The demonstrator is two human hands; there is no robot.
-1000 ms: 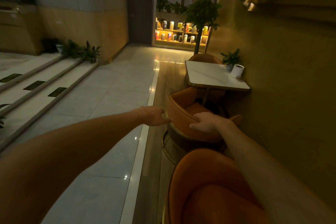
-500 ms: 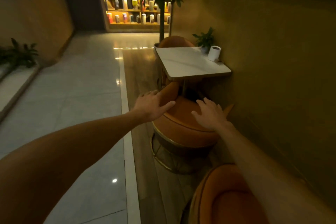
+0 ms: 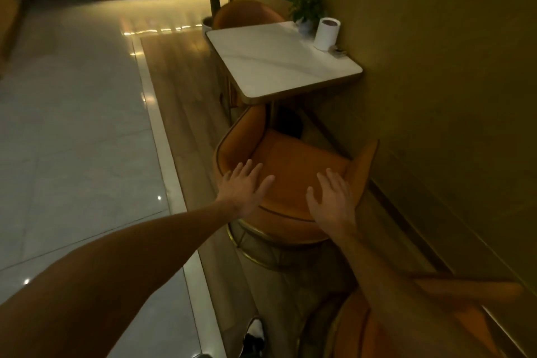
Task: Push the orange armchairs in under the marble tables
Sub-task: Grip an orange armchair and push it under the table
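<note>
An orange armchair (image 3: 296, 163) with a gold ring base stands in front of the white marble table (image 3: 279, 64), its left arm tip under the table's near edge. My left hand (image 3: 244, 186) lies flat on the left of the chair's curved backrest, fingers spread. My right hand (image 3: 331, 200) rests flat on the right of the backrest, fingers apart. Neither hand curls around anything. A second orange armchair (image 3: 247, 13) shows behind the table's far side. A third orange armchair (image 3: 406, 328) sits at the bottom right, partly hidden by my right forearm.
A white paper roll (image 3: 327, 33) and a small potted plant (image 3: 306, 4) stand at the table's wall side. The olive wall (image 3: 436, 96) runs close along the right. Glossy tiled floor (image 3: 72, 125) spreads to the left. My shoe (image 3: 254, 337) shows at the bottom.
The view has moved closer and tilted down over the chair. Both hands let go of the backrest rim and now lie flat on it. The chair sits closer to the table.
</note>
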